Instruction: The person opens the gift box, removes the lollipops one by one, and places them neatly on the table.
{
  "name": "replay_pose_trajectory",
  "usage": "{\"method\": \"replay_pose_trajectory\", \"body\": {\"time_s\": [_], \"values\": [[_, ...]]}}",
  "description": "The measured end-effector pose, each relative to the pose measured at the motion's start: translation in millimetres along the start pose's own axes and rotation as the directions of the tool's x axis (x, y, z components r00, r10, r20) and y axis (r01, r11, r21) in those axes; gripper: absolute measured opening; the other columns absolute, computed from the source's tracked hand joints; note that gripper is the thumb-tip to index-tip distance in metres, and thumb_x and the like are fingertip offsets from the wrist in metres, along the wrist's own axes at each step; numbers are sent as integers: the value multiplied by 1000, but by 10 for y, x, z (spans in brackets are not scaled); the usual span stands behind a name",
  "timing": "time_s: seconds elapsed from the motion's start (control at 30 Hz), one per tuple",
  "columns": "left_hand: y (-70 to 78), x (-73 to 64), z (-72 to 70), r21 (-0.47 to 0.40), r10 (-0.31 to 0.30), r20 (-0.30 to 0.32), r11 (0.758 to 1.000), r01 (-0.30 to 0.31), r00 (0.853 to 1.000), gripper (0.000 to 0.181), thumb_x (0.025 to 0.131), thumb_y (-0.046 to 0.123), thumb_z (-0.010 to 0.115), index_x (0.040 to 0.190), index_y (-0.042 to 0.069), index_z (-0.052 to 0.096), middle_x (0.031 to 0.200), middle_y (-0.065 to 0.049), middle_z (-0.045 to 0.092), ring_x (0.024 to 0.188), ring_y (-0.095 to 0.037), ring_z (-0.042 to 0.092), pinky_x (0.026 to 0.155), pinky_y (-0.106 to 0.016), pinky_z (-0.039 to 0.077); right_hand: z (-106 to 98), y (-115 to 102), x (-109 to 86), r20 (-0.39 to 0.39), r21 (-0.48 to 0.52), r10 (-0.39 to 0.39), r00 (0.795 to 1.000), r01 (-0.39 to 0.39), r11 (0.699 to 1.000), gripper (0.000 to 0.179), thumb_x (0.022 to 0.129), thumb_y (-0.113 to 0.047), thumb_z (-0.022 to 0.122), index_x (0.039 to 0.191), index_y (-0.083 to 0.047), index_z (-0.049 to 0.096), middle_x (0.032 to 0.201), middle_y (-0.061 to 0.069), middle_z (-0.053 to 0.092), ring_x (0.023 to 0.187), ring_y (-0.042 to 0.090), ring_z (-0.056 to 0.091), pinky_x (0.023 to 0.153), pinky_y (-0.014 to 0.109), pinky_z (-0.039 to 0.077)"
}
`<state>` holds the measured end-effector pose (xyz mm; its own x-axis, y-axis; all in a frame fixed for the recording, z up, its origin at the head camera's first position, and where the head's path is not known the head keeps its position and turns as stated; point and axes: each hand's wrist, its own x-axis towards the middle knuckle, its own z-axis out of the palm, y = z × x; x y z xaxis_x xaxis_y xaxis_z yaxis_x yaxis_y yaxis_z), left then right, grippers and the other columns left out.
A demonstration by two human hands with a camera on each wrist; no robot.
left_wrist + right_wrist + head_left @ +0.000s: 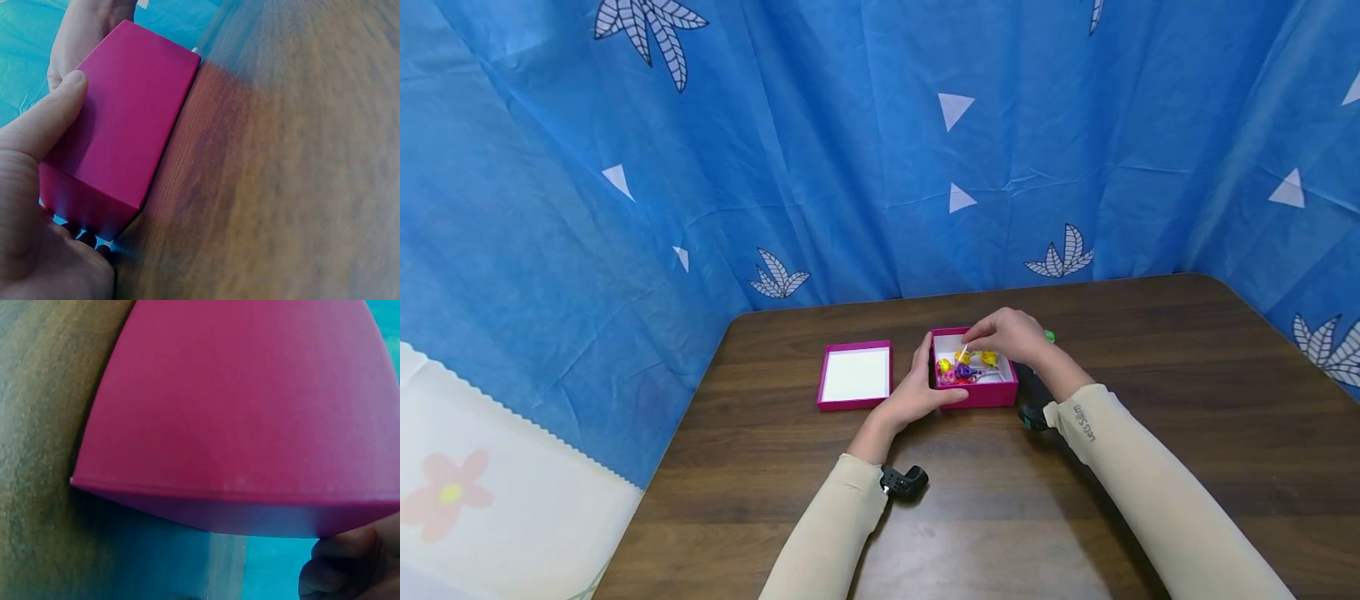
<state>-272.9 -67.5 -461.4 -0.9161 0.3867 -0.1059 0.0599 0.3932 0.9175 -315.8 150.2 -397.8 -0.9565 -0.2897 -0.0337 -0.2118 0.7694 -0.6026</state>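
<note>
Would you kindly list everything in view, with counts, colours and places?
Wooden table: one, brown, foreground.
Printed fabric backdrop: at least one, blue, behind table.
Flowered cloth: one, white, lower left.
Open rectangular box: one, magenta, on table.
Shallow lid: one, magenta, white-lined, left of box.
Small shiny items: several, multicoloured, inside box.
Thin stick: one, white, over box.
Unclear patch: one, green, right of box.
Wrist devices: two, black, on wrists.
Sleeves: two, cream, on forearms.
Left hand: one, bare, holding box.
Right hand: one, bare, pinching stick.

near the far edge of your counter (970, 525), you have the lid (855, 374) left of the box (976, 396), small items (964, 371) inside it.
</note>
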Motion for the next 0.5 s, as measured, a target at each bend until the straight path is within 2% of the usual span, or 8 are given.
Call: {"method": "replay_pose_trajectory", "body": {"time_s": [0.27,0.5], "values": [[-7,-8,17,7,10,-3,1000,-10,1000,120,79,48,80,161,32,-7,168,-3,7,148,-32,28,118,-56,35,12,46,-23,5,33,10,1000,-11,999,14,89,-29,76,100,-21,81,111,6,76,112,27,60,98,52,46],[-3,-10,17,7,0,-13,1000,0,1000,118,79,49,80,159,39,-6,168,-3,8,149,-32,28,118,-57,34,-6,52,-27,15,63,-5,1000,4,998,14,90,-30,75,98,-19,81,107,5,77,106,26,60,94,48,48]]}}
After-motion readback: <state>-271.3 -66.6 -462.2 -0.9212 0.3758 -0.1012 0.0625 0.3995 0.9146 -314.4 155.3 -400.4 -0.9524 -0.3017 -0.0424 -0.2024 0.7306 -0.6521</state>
